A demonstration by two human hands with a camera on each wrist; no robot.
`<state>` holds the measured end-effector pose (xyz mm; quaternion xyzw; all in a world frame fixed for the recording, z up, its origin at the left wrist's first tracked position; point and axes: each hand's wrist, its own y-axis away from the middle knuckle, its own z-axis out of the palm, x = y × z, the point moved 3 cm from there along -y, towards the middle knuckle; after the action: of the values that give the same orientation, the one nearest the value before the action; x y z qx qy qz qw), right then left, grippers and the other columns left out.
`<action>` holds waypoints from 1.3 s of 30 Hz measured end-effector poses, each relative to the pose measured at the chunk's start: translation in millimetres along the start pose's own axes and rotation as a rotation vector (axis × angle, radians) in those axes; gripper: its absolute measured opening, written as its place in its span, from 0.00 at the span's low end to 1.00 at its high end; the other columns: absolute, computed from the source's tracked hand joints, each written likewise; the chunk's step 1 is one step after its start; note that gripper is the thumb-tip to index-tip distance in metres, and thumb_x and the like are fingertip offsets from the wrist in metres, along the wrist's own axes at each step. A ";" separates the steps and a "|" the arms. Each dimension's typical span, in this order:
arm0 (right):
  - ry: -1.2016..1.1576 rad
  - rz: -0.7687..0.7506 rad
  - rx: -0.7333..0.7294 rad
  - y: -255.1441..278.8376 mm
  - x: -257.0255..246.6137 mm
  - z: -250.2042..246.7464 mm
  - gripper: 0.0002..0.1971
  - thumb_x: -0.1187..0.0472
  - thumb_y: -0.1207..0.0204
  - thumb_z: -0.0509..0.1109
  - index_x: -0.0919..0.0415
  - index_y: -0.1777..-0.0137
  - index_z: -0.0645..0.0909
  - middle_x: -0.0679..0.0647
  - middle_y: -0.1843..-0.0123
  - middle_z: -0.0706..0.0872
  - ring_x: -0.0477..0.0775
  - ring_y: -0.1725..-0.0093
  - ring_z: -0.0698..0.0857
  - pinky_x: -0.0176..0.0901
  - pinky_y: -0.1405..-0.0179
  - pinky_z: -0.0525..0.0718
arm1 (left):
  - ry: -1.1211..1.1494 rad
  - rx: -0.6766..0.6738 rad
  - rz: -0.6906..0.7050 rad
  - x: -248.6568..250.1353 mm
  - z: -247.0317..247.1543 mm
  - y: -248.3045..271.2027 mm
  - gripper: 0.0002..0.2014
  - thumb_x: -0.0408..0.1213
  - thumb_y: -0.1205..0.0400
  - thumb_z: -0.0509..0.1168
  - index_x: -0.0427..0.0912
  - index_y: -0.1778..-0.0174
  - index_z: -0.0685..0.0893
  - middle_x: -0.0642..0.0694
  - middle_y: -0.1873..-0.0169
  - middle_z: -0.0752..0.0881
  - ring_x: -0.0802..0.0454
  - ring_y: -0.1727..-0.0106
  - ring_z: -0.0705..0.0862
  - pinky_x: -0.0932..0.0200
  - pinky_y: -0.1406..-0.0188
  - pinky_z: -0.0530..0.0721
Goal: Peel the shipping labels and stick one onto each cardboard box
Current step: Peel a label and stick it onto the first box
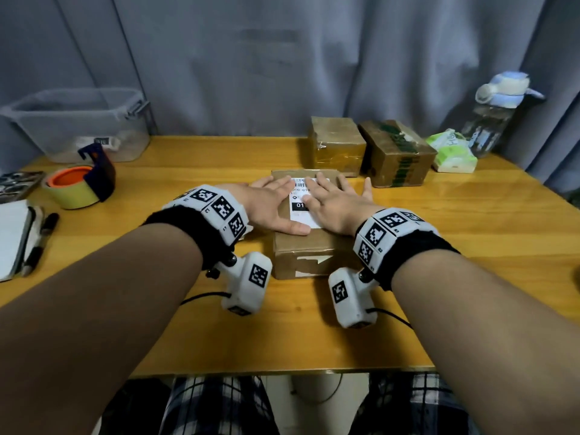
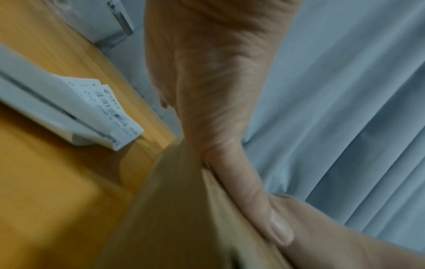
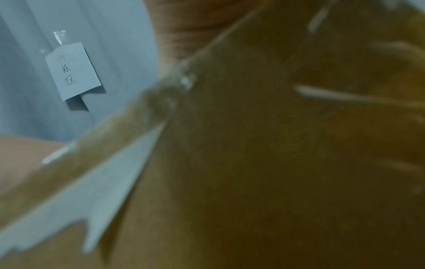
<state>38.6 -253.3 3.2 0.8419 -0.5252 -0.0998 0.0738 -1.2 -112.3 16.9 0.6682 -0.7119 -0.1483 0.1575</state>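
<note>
Both flat, straight-fingered hands, left hand (image 1: 272, 205) and right hand (image 1: 336, 205), should smooth the shipping label (image 1: 302, 205) outward across the cardboard box (image 1: 310, 246), expelling bubbles.

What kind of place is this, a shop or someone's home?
Probably a small home packing desk, not a shop. A wooden table stands against a grey curtain, with taped cardboard boxes, a tape dispenser, and personal things such as a water bottle.

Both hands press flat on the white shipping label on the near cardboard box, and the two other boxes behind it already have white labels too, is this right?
Not quite. In the head view both hands, left hand and right hand, press the white shipping label on the near cardboard box, but the two brown boxes behind show no white labels.
</note>
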 end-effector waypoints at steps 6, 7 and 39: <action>0.114 0.125 0.023 0.9 23.2 -11.9 0.33 0.37 0.17 0.37 0.50 0.15 0.43 0.47 0.14 0.41 0.58 0.15 0.37 0.72 0.24 0.29 | 0.009 0.143 -0.011 -0.8 -4.4 -0.6 0.51 0.76 0.32 0.45 0.48 0.17 0.45 0.49 0.16 0.50 0.45 0.17 0.52 0.41 0.20 0.53; 0.148 0.122 0.046 -0.2 23.1 -16.0 0.32 0.39 0.16 0.39 0.52 0.16 0.44 0.49 0.14 0.42 0.58 0.15 0.38 0.72 0.23 0.30 | 0.065 0.240 -0.005 2.2 -5.1 -3.0 0.48 0.75 0.30 0.40 0.48 0.18 0.52 0.47 0.18 0.57 0.45 0.18 0.55 0.41 0.21 0.56; -0.068 -0.014 -0.031 18.0 -4.7 1.3 0.29 0.39 0.16 0.42 0.40 0.17 0.42 0.41 0.14 0.39 0.57 0.15 0.37 0.73 0.24 0.31 | 0.011 0.080 -0.052 0.4 10.8 6.2 0.45 0.70 0.23 0.45 0.49 0.18 0.34 0.51 0.18 0.34 0.52 0.16 0.41 0.33 0.21 0.38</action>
<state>20.6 -257.0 6.5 0.8404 -0.5198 -0.1370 0.0685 -11.4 -112.3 9.7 0.6931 -0.6986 -0.1202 0.1306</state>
